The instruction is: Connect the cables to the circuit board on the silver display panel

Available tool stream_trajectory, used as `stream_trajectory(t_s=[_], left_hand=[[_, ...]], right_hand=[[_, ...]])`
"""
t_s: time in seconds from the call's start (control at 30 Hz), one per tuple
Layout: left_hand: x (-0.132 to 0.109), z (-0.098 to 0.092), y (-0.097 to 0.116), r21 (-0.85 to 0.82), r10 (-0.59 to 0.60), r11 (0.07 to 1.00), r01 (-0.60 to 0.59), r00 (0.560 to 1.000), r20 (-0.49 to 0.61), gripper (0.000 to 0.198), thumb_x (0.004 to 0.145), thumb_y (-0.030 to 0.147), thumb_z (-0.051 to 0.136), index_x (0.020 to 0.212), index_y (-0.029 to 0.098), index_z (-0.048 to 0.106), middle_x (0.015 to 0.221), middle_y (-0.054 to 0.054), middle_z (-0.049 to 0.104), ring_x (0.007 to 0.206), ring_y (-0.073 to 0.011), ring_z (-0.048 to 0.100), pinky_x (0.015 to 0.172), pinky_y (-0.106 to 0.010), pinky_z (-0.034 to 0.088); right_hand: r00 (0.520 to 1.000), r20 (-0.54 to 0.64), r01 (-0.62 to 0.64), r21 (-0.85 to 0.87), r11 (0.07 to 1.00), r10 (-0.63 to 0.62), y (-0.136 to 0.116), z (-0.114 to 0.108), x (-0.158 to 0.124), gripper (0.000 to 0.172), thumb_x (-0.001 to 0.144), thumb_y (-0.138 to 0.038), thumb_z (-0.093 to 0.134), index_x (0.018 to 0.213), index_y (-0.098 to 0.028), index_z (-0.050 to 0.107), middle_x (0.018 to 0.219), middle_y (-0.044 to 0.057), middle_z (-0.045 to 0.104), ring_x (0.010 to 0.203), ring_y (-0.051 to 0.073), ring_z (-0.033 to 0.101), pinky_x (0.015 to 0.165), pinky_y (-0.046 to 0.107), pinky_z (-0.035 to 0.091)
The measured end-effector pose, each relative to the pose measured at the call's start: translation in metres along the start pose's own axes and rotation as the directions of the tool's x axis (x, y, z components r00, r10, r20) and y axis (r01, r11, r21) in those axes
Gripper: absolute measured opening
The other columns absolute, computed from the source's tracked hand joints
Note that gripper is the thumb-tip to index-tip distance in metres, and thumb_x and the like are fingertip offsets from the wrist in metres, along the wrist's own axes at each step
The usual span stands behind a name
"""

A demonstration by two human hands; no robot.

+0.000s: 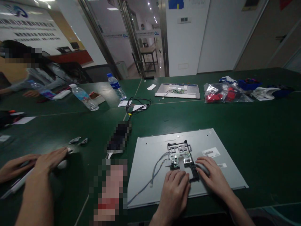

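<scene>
A large flat display panel (150, 157) lies back side up on the green table in front of me. On it sits a black plastic bracket (194, 174) with a small green circuit board (175, 161) and a short grey ribbon cable (181, 164). My left hand (176, 188) is closed at the bracket's lower left edge, fingers bent close together beside the ribbon. At the bracket's right side, my right hand (213, 175) is closed around a grey rounded object (202, 169); its kind is unclear. Thin grey cables (152, 175) trail leftward from the board.
At left, another person's hands (44, 161) work near small metal parts (78, 140). A phone (118, 136) with a cable lies left of the panel. Farther back are water bottles (116, 86), a second panel (177, 91) and a plastic bag of red items (223, 93).
</scene>
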State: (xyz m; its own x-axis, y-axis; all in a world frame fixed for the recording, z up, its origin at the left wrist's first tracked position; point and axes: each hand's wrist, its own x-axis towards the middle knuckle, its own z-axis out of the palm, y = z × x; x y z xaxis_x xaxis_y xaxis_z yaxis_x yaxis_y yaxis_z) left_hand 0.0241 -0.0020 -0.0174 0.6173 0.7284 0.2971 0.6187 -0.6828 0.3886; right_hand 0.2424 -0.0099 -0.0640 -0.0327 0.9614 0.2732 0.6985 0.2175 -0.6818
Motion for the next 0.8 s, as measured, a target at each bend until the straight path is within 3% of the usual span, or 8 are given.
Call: stream_trajectory(t_s=[0.3,0.53,0.67,0.8], left_hand=[[-0.004,0.003,-0.004,0.026,-0.006,1.000,0.005,1.000,0.010,0.035,0.090,0.017,0.054,0.124,0.022,0.058,0.123,-0.009,0.063,0.107,-0.0253,0.057,0.091,-0.043,0.049],[-0.005,0.002,-0.002,0.030,0.006,1.000,-0.005,1.000,-0.025,0.029,0.088,0.016,0.057,0.116,0.021,0.061,0.116,-0.006,0.065,0.104,-0.0240,0.057,0.089,-0.041,0.050],[-0.006,0.000,-0.001,0.008,0.009,1.000,-0.009,1.000,-0.028,0.028,0.087,0.015,0.056,0.114,0.021,0.061,0.113,-0.006,0.065,0.103,-0.0247,0.057,0.088,-0.042,0.050],[-0.008,0.003,-0.002,-0.035,0.010,0.999,-0.011,0.999,-0.032,0.021,0.083,0.010,0.055,0.100,0.018,0.063,0.108,-0.008,0.065,0.103,-0.0254,0.056,0.089,-0.042,0.049]], right_hand=[[1.000,-0.011,0.008,-0.007,1.000,-0.008,-0.003,0.000,0.001,0.021,0.092,-0.031,0.052,0.108,-0.024,0.064,0.113,0.009,0.064,0.108,0.026,0.059,0.096,0.045,0.049],[0.998,-0.023,0.056,-0.020,0.998,-0.057,-0.015,-0.004,0.004,0.024,0.093,-0.029,0.052,0.115,-0.023,0.060,0.115,0.009,0.063,0.110,0.025,0.058,0.097,0.044,0.048],[0.985,0.069,0.163,-0.016,0.987,-0.161,-0.039,-0.005,0.015,0.025,0.093,-0.023,0.051,0.116,-0.024,0.059,0.122,0.008,0.059,0.116,0.023,0.053,0.100,0.043,0.045],[0.952,0.170,0.255,0.014,0.967,-0.254,-0.061,-0.002,0.026,0.013,0.091,-0.023,0.056,0.101,-0.025,0.064,0.127,0.005,0.057,0.121,0.023,0.049,0.102,0.043,0.042]])
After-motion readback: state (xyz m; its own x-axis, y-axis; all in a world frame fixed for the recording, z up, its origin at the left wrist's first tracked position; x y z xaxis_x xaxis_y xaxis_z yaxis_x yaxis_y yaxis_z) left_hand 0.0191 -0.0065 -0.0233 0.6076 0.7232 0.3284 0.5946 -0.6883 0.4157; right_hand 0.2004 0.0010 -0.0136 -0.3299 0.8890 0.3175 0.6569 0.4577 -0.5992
